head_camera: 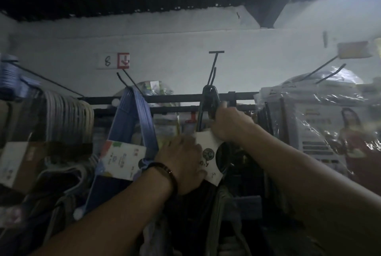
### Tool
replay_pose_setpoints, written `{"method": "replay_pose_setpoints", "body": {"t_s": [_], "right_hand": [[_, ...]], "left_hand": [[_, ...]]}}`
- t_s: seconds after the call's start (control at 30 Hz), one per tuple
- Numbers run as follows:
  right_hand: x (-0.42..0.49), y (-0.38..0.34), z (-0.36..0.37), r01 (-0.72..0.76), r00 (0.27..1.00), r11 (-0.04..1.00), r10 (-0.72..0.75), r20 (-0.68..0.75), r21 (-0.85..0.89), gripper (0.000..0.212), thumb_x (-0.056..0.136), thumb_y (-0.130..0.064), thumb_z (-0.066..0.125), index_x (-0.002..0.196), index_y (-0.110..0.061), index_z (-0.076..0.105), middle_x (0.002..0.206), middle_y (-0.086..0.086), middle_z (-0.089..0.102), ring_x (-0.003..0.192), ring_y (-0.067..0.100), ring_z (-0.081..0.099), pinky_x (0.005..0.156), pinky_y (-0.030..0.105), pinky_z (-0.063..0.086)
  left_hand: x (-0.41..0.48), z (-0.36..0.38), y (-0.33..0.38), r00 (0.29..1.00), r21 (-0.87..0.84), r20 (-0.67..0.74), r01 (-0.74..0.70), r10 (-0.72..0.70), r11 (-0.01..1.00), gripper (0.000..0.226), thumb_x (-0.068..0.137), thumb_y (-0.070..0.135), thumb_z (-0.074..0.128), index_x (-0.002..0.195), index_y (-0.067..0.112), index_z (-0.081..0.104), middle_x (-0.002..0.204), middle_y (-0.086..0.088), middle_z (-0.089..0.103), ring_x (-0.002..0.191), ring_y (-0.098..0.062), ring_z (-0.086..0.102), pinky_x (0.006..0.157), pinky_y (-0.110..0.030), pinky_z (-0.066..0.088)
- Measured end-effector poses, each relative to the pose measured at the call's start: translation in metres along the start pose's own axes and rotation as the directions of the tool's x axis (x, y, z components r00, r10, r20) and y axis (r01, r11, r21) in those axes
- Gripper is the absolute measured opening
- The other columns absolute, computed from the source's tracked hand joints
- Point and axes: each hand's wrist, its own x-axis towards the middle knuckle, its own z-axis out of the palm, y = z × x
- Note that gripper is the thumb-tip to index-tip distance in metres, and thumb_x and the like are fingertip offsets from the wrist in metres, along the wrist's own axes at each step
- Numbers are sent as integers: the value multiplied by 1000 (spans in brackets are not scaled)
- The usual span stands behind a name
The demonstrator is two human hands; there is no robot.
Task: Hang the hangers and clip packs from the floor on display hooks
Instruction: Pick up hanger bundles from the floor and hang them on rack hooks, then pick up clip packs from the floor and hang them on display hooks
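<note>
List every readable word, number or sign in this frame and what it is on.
"8", handwritten: white wall tag.
Red square with a downward arrow: same tag's right end.
"5", handwritten: black hanger pack's card; other marks unclear.
Blue pack's card: print too blurred.
Yellow tag: unreadable.

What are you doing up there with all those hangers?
A person is hanging a pack of black hangers on a display hook on the wall. The right hand grips the hanger tops just under the hook, while the left hand steadies the pack's white card label lower down. The hanger tops look looped on the hook already, but both hands are on the pack. A pack of blue hangers hangs on the next hook to the left.
</note>
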Motion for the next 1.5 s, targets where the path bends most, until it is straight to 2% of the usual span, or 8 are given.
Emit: {"method": "replay_pose_setpoints", "body": {"t_s": [0.1,0.3,0.5,0.77,0.97,1.07,1.3,1.5], "right_hand": [[-45,-22,-16,167,986,985,-168,-16,-53,51,102,-39,50,144,-11,39,137,20,49,119,42,59,93,55,57],[-172,-107,-13,495,866,867,-487,-114,59,26,104,-41,48,113,-20,62,115,4,62,106,26,59,87,44,53],[-343,-243,80,569,747,704,-659,92,426,17,107,-37,47,99,-30,60,92,-9,59,84,14,56,72,38,53],[-616,-451,198,312,393,525,-830,396,792,14,102,-36,54,93,-27,60,84,-7,64,74,15,62,65,41,56],[-797,-536,245,195,-87,550,-815,573,812,15,98,-34,60,91,-22,67,88,-2,71,79,15,66,63,30,49],[-854,-569,278,178,-258,588,-746,614,789,15,98,-38,60,88,-26,64,95,-4,71,86,14,67,73,33,57],[-944,-673,353,197,-486,588,-636,599,784,28,100,-34,58,74,-24,56,86,-2,66,88,18,65,81,38,57],[-1041,-778,448,225,-676,536,-515,526,814,25,103,-36,56,106,-15,69,101,-1,68,92,18,65,86,34,56]], "left_hand": [[-43,-13,-8,995,-13,-102,-6,5,1000,53,96,63,36,130,31,60,134,-2,59,123,-29,50,102,-45,43],[-218,-13,-40,976,-332,-194,30,-100,943,32,97,60,41,116,42,59,109,16,62,98,-12,55,84,-34,51],[-473,40,-85,895,-342,246,440,-373,830,24,95,61,45,100,40,56,86,16,65,78,-6,63,61,-23,48],[-827,58,-99,358,-115,625,921,-694,371,12,92,45,56,99,37,63,91,16,71,82,-7,68,69,-32,58],[-1044,46,-53,-120,156,792,988,-599,9,20,105,31,47,104,24,65,104,3,74,90,-18,70,85,-35,57],[-1109,43,-39,-349,282,808,937,-474,-207,23,104,32,48,113,25,68,109,3,73,94,-18,70,85,-38,60],[-1190,89,-75,-560,399,771,797,-304,-454,24,101,43,51,115,32,67,112,4,71,95,-16,68,88,-36,60],[-1272,193,-138,-679,457,717,630,-158,-628,25,100,47,52,115,33,67,112,3,72,96,-16,68,89,-35,59]]}}
